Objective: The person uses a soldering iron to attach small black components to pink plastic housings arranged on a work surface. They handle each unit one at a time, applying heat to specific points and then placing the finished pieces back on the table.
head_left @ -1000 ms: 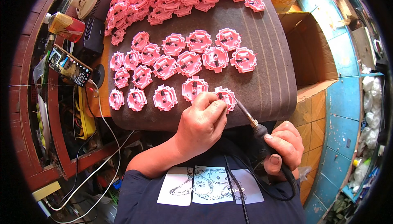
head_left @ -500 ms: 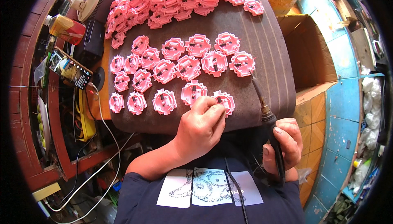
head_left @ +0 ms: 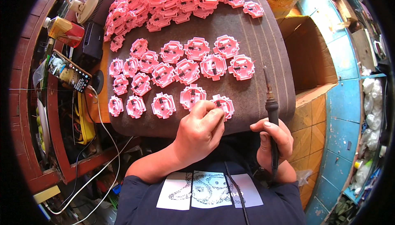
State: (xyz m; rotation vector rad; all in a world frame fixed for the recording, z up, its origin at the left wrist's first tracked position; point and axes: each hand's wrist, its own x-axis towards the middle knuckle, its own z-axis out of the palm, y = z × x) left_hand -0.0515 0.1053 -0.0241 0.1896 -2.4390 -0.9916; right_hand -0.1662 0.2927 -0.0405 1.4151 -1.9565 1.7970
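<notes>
My right hand [head_left: 276, 143] grips a soldering iron [head_left: 272, 111] by its black handle, its fingertips closed round it. The iron's thin metal tip points up, just right of the laid-out pink plastic parts and apart from them. My left hand [head_left: 200, 127] is closed in a pinch at the near edge of the pink part [head_left: 224, 107] at the right end of the nearest row. Whatever lies between those fingertips is hidden. Just beyond the knuckles, a second pink part [head_left: 193, 96] is partly covered. Each part is round with a notched rim and small dark pieces inside.
Several more pink parts [head_left: 163, 75] lie in loose rows on the dark mat [head_left: 263, 39], with a large heap [head_left: 164, 0] at the far side. An open cardboard box [head_left: 314, 60] stands right. At left are a phone [head_left: 69, 72], a bottle [head_left: 66, 31] and white cables [head_left: 108, 128].
My right hand has moved slightly left, and the soldering iron is now more upright, its tip swung right, away from the parts. The left hand keeps its pinch in nearly the same place.
</notes>
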